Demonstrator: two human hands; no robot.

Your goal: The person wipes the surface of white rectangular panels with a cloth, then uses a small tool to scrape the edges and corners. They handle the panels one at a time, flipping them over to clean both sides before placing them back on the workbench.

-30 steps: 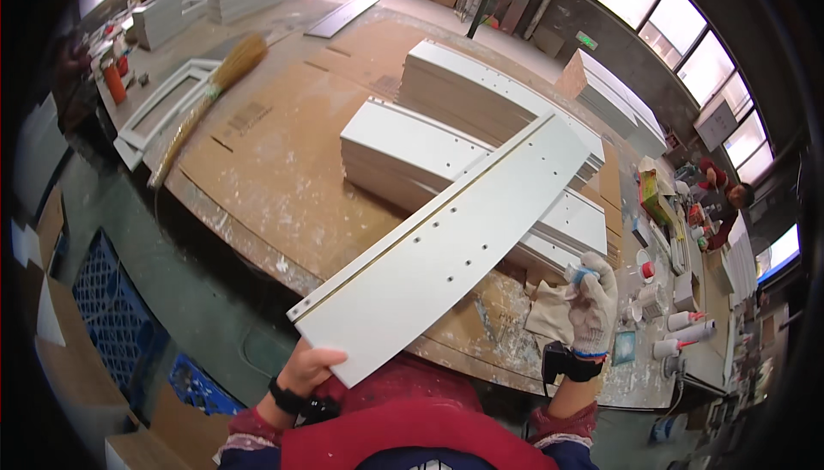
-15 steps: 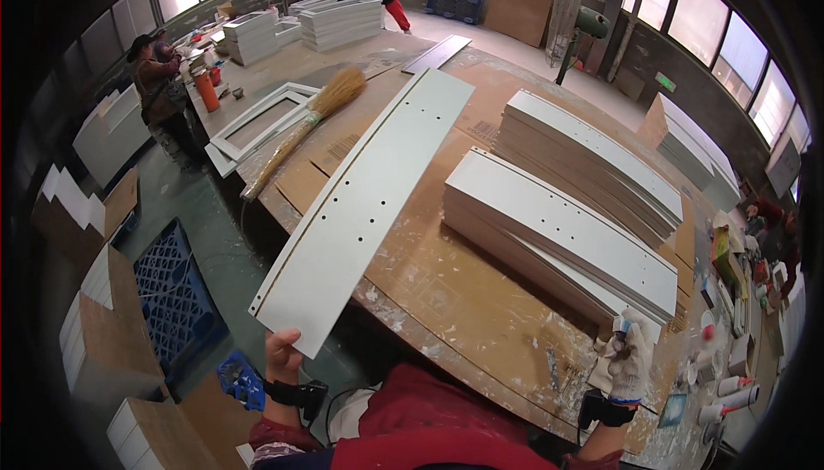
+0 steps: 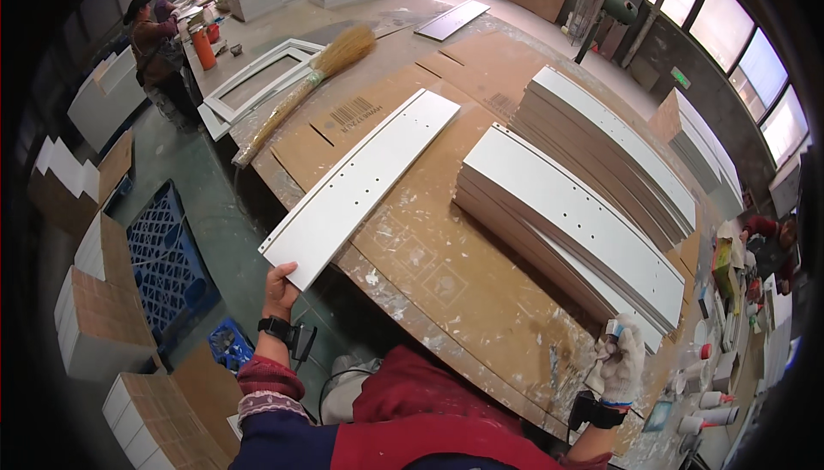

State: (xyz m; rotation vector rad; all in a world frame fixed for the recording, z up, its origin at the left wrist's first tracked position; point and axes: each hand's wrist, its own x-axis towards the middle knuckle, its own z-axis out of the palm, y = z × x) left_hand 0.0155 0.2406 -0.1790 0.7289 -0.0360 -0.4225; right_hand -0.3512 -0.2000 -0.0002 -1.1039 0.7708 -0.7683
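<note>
My bare left hand [image 3: 279, 288] grips the near end of a long white drilled panel [image 3: 348, 195], thumb on top. The panel slants away over the cardboard-covered table, its near end sticking out past the edge; whether its far end touches the cardboard I cannot tell. In a white, stained glove, my right hand [image 3: 627, 365] is closed around a small object with a pale blue-grey end [image 3: 613, 329], whose kind I cannot make out. That hand is beside the near end of a stack of similar white panels [image 3: 558, 187]. Some lower panels there lie askew.
Another panel stack [image 3: 609, 139] stands behind. A straw broom [image 3: 313, 84] lies across white frames [image 3: 236, 97] at the left. Tubes and bottles [image 3: 708, 418] crowd the right side. A blue plastic pallet [image 3: 167, 264] rests on the floor. A co-worker [image 3: 154, 49] stands at the far left.
The white panel has moved down and away from me, flatter over the table, with my left hand reaching forward. My right hand keeps its place by the stack. The view has shifted slightly.
</note>
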